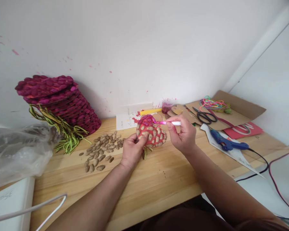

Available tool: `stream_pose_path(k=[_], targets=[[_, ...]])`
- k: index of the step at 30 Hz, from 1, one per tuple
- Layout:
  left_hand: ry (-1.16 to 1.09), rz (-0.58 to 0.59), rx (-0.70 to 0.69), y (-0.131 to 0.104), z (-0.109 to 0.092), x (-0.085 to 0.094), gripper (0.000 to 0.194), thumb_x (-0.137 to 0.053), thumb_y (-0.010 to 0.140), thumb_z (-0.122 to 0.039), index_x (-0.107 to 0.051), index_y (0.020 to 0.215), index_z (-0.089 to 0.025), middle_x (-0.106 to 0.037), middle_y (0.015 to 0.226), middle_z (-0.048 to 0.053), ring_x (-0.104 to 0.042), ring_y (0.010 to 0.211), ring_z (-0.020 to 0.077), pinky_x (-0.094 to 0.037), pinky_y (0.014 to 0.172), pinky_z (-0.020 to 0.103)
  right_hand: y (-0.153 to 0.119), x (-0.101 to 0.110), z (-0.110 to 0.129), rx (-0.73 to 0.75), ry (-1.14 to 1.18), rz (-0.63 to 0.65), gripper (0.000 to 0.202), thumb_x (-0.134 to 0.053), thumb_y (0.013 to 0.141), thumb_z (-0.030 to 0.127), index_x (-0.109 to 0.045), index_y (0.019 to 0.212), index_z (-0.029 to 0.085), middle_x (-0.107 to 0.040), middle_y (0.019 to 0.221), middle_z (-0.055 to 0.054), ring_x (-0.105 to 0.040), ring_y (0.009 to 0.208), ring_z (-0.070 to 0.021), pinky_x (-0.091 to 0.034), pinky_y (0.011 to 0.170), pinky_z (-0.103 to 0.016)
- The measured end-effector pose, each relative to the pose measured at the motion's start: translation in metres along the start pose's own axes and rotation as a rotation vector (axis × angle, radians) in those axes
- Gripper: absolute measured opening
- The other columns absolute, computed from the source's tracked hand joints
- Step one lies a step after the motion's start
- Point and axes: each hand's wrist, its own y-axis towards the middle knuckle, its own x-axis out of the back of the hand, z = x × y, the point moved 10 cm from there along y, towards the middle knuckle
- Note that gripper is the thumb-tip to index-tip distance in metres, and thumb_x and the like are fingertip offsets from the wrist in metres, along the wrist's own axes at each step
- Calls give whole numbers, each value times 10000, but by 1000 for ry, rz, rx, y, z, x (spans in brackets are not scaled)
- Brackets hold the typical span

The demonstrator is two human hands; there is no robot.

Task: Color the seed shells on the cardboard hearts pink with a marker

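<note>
Now my left hand [132,150] has its grip clamped on the lower left edge of the red shell-covered piece [151,134], holding it tilted up off the worktop [159,179]. My right hand [181,134], just right of the piece, pinches a white-handled brush [170,123] whose pink tip touches the piece's painted top. Loose shells [102,150] lie left of the piece; black scissors [205,117] and a blue glue gun [225,144] lie to its right.
</note>
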Motion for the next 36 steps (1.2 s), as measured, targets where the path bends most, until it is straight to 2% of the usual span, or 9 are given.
stream_pose_path(k=[5, 10, 15, 19, 24, 31, 36], targets=[[-7, -2, 3, 0, 2, 1, 429, -911, 664, -544, -724, 684, -157, -497, 467, -66, -337, 426, 60, -285, 412, 194, -1, -4, -3, -29, 16, 42, 56, -618, 972, 197, -648, 953, 240, -736, 852, -17, -680, 792, -184, -526, 744, -339], [-3, 3, 2, 1, 3, 1, 427, -907, 675, -541, -719, 690, -158, -507, 477, -66, -330, 427, 58, -277, 410, 195, -2, 0, -11, -77, 38, -6, 37, -618, 978, 227, -650, 961, 237, -723, 855, -21, -673, 794, -184, -532, 753, -345], [-5, 2, -9, 0, 0, 0, 423, -907, 676, -532, -706, 660, -161, -499, 481, -67, -353, 439, 66, -299, 429, 202, -1, -5, -4, -39, 43, 46, 48, -620, 965, 199, -645, 952, 239, -743, 855, -16, -697, 797, -183, -545, 746, -340], [9, -3, -5, 0, 0, 1, 428, -909, 663, -545, -722, 673, -160, -505, 476, -63, -396, 451, 82, -319, 445, 210, 0, -3, -1, -31, -1, 35, 51, -611, 964, 210, -641, 937, 242, -736, 835, -25, -688, 788, -198, -549, 754, -367], [6, -1, 0, 1, 3, 2, 416, -903, 679, -539, -751, 729, -155, -553, 519, -54, -374, 446, 70, -302, 435, 204, 1, -3, 0, -7, 30, 33, 47, -621, 969, 206, -644, 949, 241, -744, 851, -23, -684, 794, -187, -542, 747, -351], [-1, -5, -2, 1, 3, 2, 420, -906, 683, -534, -722, 693, -157, -493, 474, -75, -321, 428, 59, -273, 421, 202, 0, -2, -3, -10, 8, 25, 52, -620, 957, 190, -635, 950, 239, -723, 830, -16, -664, 771, -187, -537, 745, -356], [-2, -4, -7, 1, 1, 1, 424, -912, 669, -535, -714, 674, -161, -491, 466, -70, -352, 434, 71, -284, 426, 208, 0, -5, -3, -18, 24, 46, 47, -619, 966, 203, -639, 951, 243, -741, 857, -22, -687, 797, -191, -540, 737, -362]])
